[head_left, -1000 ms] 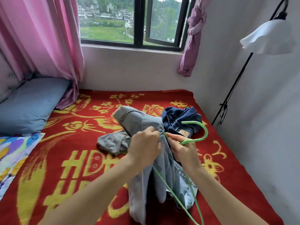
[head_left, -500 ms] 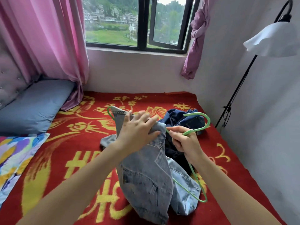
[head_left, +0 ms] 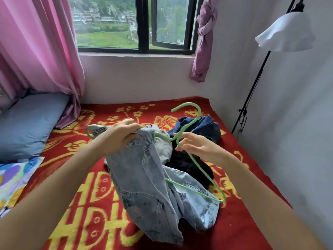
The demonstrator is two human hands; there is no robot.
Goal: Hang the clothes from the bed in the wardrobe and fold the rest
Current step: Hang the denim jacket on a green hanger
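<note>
Our left hand (head_left: pixel 119 138) is clenched on the shoulder of the pale denim jacket (head_left: pixel 144 177), bunching it over the green hanger (head_left: pixel 187 104) at its 9 o'clock end. Our right hand (head_left: pixel 200 147) sits at the hanger's neck with its fingers loosely spread about the wire; we cannot tell whether it pinches. The hanger's long axis runs from 10 o'clock down to 5 o'clock, with the hook up at 12. Its 5 o'clock arm is bare and lies in front of the jacket, which droops onto the bed (head_left: pixel 252 222). We judge the free shoulder must go onto that bare arm, nearer our right hand. Dark clothes (head_left: pixel 203 127) wait behind at 1 o'clock
</note>
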